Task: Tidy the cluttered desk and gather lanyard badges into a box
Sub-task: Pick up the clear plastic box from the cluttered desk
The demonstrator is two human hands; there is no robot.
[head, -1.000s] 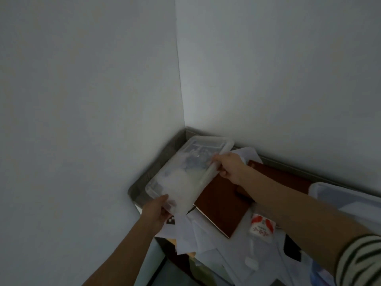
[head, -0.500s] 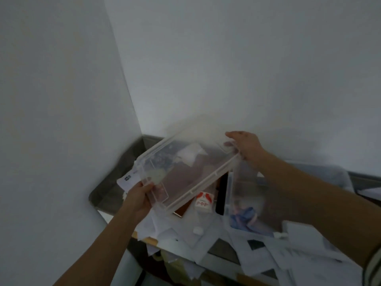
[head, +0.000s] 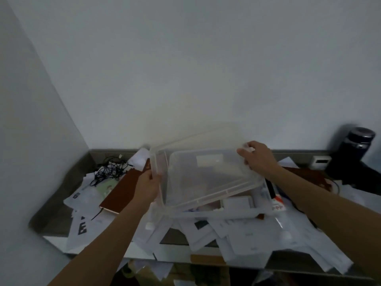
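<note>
So: box [head: 206, 178] held tilted, two-handed

Both loaded: left grip [head: 147, 184] curls round the left rim, right grip [head: 257, 159] pinches the far right corner. Opposite ends, likely to steady the tilt. Box, seemingly empty, hangs just above a second clear tray [head: 237, 213] on the papered surface [head: 51, 219]. No badges I can pick out.

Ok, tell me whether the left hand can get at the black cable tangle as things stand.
Probably not yet: the left hand grips the clear box. Freed, it looks able: only a flat brown notebook lies between it and the cable tangle.
</note>
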